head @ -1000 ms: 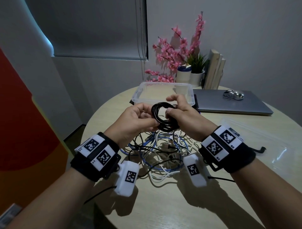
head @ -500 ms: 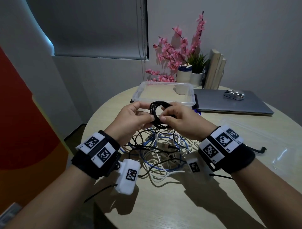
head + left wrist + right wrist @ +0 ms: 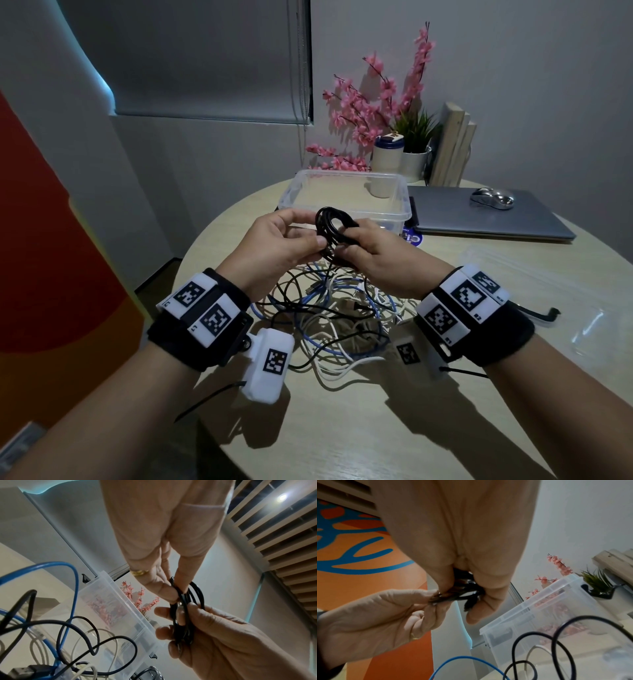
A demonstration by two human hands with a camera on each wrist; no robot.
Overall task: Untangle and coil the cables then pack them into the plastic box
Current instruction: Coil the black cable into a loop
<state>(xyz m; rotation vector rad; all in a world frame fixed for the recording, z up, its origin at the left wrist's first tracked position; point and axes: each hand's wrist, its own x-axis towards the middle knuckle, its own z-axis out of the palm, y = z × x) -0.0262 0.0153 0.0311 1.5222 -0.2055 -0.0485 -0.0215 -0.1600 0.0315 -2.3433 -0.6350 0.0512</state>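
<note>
The black cable coil [image 3: 334, 229] stands on edge, glossy thin loops, pinched by left hand [image 3: 281, 245] and right hand [image 3: 376, 260] fingers.

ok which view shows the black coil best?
Head view: the black coil shows as a whole ring between left hand and right hand. Left wrist sees it edge-on; right wrist mostly hidden by fingers.

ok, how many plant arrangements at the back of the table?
2. The pink blossom branches rise behind the plastic box. The small green potted plant sits just right of them, beside the upright boards. Others may be hidden behind these.
</note>
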